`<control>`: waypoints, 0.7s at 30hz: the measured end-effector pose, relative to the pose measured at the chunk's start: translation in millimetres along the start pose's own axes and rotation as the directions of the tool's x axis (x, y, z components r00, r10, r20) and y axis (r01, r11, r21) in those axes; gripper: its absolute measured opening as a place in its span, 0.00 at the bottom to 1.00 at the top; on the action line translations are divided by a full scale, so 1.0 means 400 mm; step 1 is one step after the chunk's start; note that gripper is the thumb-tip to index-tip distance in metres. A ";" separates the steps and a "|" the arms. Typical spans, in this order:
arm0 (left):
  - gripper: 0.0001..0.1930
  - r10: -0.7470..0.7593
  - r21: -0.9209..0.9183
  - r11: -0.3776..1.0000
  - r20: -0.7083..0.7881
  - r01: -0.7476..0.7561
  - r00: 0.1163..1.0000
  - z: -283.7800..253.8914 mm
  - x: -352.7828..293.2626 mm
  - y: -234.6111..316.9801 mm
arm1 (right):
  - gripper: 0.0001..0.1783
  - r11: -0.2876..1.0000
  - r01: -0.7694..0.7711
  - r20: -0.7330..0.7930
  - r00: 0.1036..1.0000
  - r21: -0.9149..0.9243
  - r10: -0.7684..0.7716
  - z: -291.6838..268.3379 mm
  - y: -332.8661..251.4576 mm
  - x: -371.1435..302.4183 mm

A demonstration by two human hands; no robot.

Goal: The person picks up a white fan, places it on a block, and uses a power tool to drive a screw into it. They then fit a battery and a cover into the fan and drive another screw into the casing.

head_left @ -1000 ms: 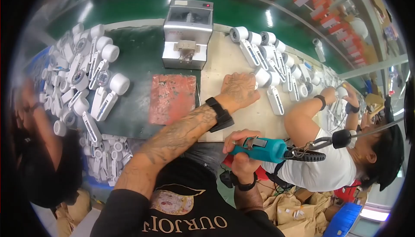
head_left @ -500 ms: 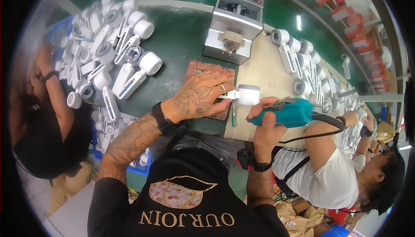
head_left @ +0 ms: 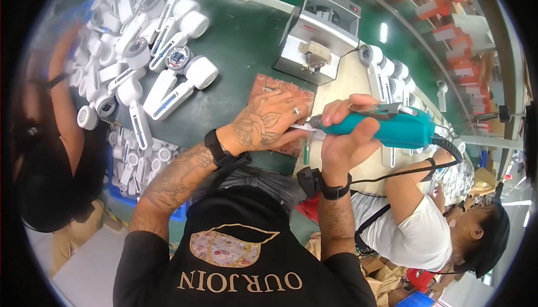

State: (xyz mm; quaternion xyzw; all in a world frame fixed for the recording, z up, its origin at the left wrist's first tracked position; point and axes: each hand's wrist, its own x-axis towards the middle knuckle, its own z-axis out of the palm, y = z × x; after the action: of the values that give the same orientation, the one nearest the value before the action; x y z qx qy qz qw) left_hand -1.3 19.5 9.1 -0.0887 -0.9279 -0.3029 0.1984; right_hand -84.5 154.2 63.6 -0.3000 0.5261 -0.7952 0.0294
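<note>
My left hand (head_left: 266, 117) lies over the reddish-brown pad (head_left: 269, 82) on the bench. Its fingers are closed on a white handheld device (head_left: 303, 128), of which only a sliver of the handle shows; my hands hide the rest. My right hand (head_left: 350, 139) grips a teal electric screwdriver (head_left: 399, 128) with a black cord. The tool lies almost level, its dark nose pointing left at the device, close to my left fingertips. Its bit's tip cannot be made out. A small green-handled tool (head_left: 306, 154) lies partly covered beside the pad.
White round-headed devices (head_left: 179, 97) are heaped at the left, with more in a blue crate (head_left: 120, 195) below. A grey box-shaped machine (head_left: 316, 41) stands behind the pad. More white devices (head_left: 384, 77) line the right. One co-worker (head_left: 414, 228) sits right, another (head_left: 56, 167) left.
The screwdriver has come up and left, from beside the device's round head to its handle, and my right hand now covers that head. My left hand keeps its hold.
</note>
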 end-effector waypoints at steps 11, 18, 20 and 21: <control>0.18 -0.039 -0.161 0.986 0.001 0.038 0.999 -0.007 0.011 0.001 | 0.36 0.998 -0.017 -0.026 1.000 -0.054 0.016 -0.001 0.012 0.006; 0.17 -0.084 -0.257 0.962 0.046 0.093 0.995 -0.012 0.017 0.004 | 0.37 0.998 -0.036 0.004 0.999 -0.053 0.036 -0.012 0.009 -0.003; 0.17 -0.048 -0.264 0.963 0.038 0.056 0.998 -0.011 0.016 -0.002 | 0.37 0.998 -0.033 0.013 0.999 -0.055 0.034 -0.014 0.009 -0.004; 0.17 -0.045 -0.265 0.963 0.039 0.054 0.998 -0.011 0.016 -0.003 | 0.37 0.999 -0.034 0.018 0.999 -0.040 0.035 -0.013 0.009 -0.002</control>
State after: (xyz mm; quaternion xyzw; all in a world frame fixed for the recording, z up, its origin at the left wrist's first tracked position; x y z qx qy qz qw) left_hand -6.1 16.3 14.3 -0.0964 -0.8840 -0.4279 0.1617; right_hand -87.5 157.0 58.8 -0.2987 0.5468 -0.7811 0.0420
